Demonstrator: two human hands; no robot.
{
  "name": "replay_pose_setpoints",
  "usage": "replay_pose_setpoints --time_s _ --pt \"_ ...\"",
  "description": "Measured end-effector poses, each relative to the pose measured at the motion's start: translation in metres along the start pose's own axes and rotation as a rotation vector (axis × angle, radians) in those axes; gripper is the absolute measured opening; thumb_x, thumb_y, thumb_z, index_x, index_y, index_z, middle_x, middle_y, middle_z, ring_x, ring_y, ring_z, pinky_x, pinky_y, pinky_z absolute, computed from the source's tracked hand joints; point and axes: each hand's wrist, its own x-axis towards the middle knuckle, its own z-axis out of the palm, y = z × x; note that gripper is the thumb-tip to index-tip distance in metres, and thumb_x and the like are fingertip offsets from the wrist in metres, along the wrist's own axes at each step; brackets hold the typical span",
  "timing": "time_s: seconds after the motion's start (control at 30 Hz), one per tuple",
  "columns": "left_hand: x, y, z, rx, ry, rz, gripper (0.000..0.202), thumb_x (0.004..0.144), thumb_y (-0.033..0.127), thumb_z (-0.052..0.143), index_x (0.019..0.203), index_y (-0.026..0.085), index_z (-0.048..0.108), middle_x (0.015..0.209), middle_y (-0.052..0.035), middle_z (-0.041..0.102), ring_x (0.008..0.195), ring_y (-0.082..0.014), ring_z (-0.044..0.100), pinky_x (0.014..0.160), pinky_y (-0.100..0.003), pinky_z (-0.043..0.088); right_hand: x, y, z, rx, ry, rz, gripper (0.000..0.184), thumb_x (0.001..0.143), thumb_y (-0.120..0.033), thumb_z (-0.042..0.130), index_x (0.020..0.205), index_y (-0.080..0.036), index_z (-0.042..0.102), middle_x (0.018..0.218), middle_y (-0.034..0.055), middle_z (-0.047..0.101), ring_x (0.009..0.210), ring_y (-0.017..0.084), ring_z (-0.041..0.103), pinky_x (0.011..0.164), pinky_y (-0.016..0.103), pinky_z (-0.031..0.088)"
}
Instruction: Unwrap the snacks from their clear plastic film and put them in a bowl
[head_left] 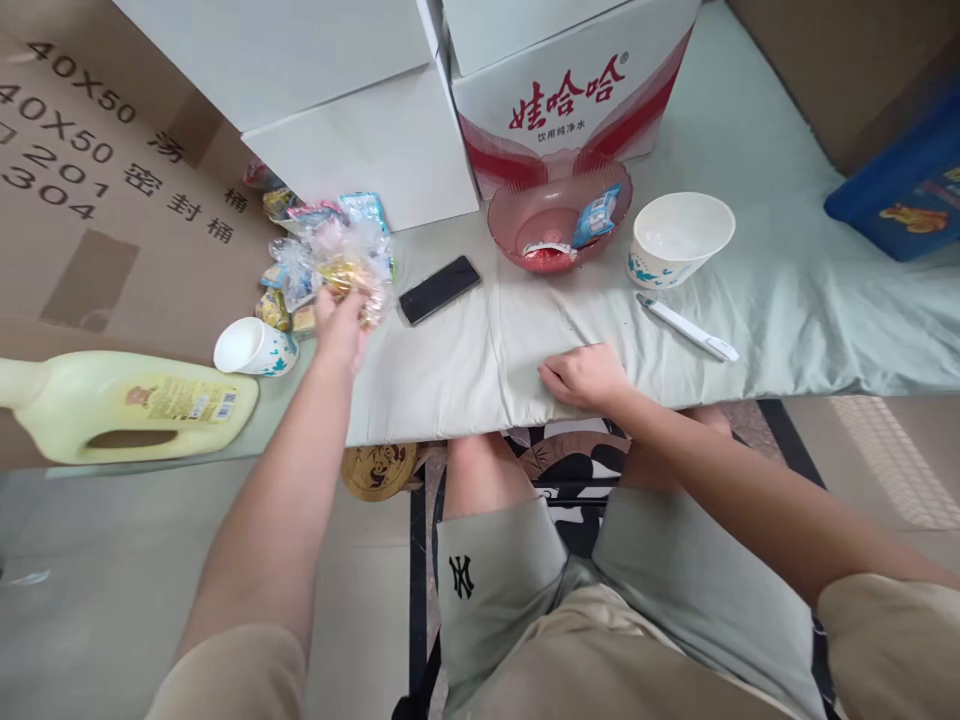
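My left hand (343,325) is closed on a crinkly clear plastic packet (349,262) with something yellow in it. It is at a pile of small wrapped snacks (289,265) by the cardboard box, and the packet hides part of the pile. My right hand (585,378) rests loosely curled on the cloth near the front edge, with no object showing in it. Between the hands, farther back, lies a black phone (440,290). A pink ribbed bowl (517,215) holds a blue packet (598,215) and a red-and-white wrapper (550,252).
A white-handled cutter (688,328) lies before a large paper cup (679,240). At left, a smaller paper cup (256,347) lies tipped near a yellow jug (135,405). White cartons (360,130) and a brown box (112,200) wall the back and left; a blue container (900,190) is at right.
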Motion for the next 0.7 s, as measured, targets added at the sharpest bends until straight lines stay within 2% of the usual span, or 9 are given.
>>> replay_pose_setpoints --time_s 0.1,0.2,0.27,0.37,0.5,0.7 --pt "-0.063 -0.008 0.033 -0.324 -0.258 -0.222 0.037 0.061 0.014 0.066 0.095 0.023 0.054 0.086 0.0011 0.066 0.075 -0.0150 0.063 0.060 -0.025 0.050 0.000 0.000 0.001 -0.007 0.014 0.007 0.058 0.102 -0.043 0.026 0.090 -0.016 0.077 0.090 0.0128 0.078 0.074 0.021 0.063 0.060 0.034 0.013" --pt "-0.120 -0.018 0.070 -0.514 -0.443 -0.375 0.047 0.057 0.015 0.069 0.101 0.025 0.055 0.089 0.0021 0.069 0.075 -0.0160 0.066 0.062 -0.027 0.053 0.000 0.000 0.001 -0.005 0.015 0.011 0.056 0.101 -0.042 0.028 0.094 -0.016 0.077 0.092 0.0137 0.078 0.075 0.022 0.065 0.060 0.034 0.014" --pt "-0.143 -0.021 0.089 -0.592 -0.534 -0.438 0.052 0.057 0.018 0.074 0.105 0.027 0.056 0.089 0.0037 0.069 0.075 -0.0154 0.067 0.065 -0.027 0.054 0.000 -0.001 0.000 -0.014 0.009 0.019 0.055 0.100 -0.043 0.031 0.095 -0.014 0.078 0.092 0.0158 0.078 0.076 0.023 0.065 0.060 0.033 0.015" --pt "-0.154 -0.022 0.106 -0.677 -0.613 -0.476 0.059 0.056 0.023 0.080 0.110 0.028 0.057 0.094 0.0027 0.070 0.083 -0.0170 0.068 0.070 -0.029 0.055 0.000 -0.001 -0.001 -0.030 0.013 0.029 0.054 0.098 -0.044 0.035 0.093 -0.013 0.079 0.090 0.0182 0.077 0.074 0.023 0.065 0.059 0.032 0.019" --pt "-0.147 -0.031 0.117 -0.656 -0.671 -0.385 0.070 0.055 0.029 0.089 0.117 0.029 0.057 0.106 0.0001 0.071 0.097 -0.0196 0.068 0.083 -0.033 0.055 0.001 -0.002 0.000 -0.013 0.038 0.037 0.054 0.098 -0.044 0.034 0.092 -0.015 0.079 0.089 0.0174 0.077 0.073 0.023 0.065 0.060 0.032 0.021" --pt "-0.137 -0.065 0.126 -0.545 -0.585 -0.244 0.058 0.064 0.038 0.086 0.113 0.028 0.057 0.106 -0.0012 0.069 0.110 -0.0235 0.066 0.096 -0.038 0.052 0.002 0.007 0.005 0.062 0.072 0.021 0.048 0.096 -0.043 0.036 0.090 -0.016 0.074 0.085 0.0148 0.075 0.070 0.022 0.062 0.060 0.032 0.022"
